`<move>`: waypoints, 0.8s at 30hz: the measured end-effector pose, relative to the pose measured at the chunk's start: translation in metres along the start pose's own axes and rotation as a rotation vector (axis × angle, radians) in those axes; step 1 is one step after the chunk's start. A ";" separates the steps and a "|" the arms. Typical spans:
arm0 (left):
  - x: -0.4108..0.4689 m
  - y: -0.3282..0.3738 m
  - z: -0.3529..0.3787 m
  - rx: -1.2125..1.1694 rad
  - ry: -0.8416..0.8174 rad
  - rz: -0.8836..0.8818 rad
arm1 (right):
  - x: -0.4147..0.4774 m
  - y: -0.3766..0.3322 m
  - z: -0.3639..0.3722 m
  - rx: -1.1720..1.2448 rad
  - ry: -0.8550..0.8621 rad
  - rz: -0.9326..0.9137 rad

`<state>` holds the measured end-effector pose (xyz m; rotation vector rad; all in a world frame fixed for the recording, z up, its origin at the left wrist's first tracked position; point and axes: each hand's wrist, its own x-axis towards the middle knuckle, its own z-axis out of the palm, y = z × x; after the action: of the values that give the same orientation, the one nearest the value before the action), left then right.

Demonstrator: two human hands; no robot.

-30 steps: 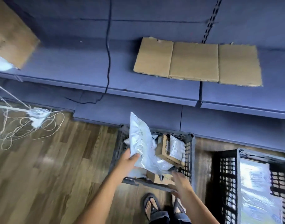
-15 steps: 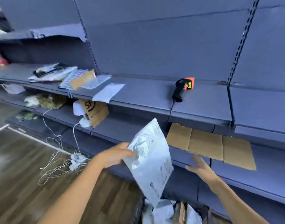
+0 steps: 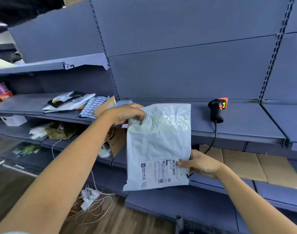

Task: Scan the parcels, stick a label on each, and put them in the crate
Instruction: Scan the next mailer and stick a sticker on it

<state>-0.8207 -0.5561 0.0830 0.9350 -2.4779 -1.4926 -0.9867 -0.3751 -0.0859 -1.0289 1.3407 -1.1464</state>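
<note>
Parcel raised for scanning, head view. Sheets of blank labels lie at the left of the shelf. The white plastic parcel hangs in the air in front of the shelf edge, printed face toward the viewer. The corded scanner rests on the shelf to the right, untouched. The step in hand appears to be presenting the barcode, and no new label is yet on the bag. To do it well, the film should be drawn taut between the two hands so that the printed address panel lies flat and free of creases. The right thumb, which lies on that panel near the upper barcode, should slide clear of the bars. One hand, probably the right as it is nearer, must then let go to fetch the scanner, so the other hand needs a firm hold or the parcel needs laying on the shelf. Grip: the left hand is closed, with curled fingers and thumb pinching the crumpled upper left corner. The right hand is closed more loosely on the lower right edge, thumb on the front and fingers behind.
</note>
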 end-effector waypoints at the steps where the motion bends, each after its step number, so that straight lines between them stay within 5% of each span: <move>1: 0.002 0.000 -0.007 0.047 -0.011 0.011 | 0.005 0.000 0.005 0.017 0.038 -0.005; 5: 0.022 -0.003 -0.034 0.089 0.041 0.146 | 0.016 -0.006 0.011 0.016 0.184 -0.067; 12: 0.057 -0.061 -0.034 -0.477 0.319 0.204 | 0.023 -0.012 -0.023 0.315 0.509 -0.239; 19: 0.084 -0.122 0.036 -0.529 0.141 0.056 | 0.041 -0.019 -0.060 0.455 0.759 -0.355; 24: 0.127 -0.092 0.075 -0.489 0.001 0.147 | 0.072 -0.022 -0.072 0.503 0.789 -0.384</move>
<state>-0.9107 -0.5991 -0.0600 0.6463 -1.9762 -1.9077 -1.0653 -0.4437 -0.0770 -0.4663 1.3344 -2.1988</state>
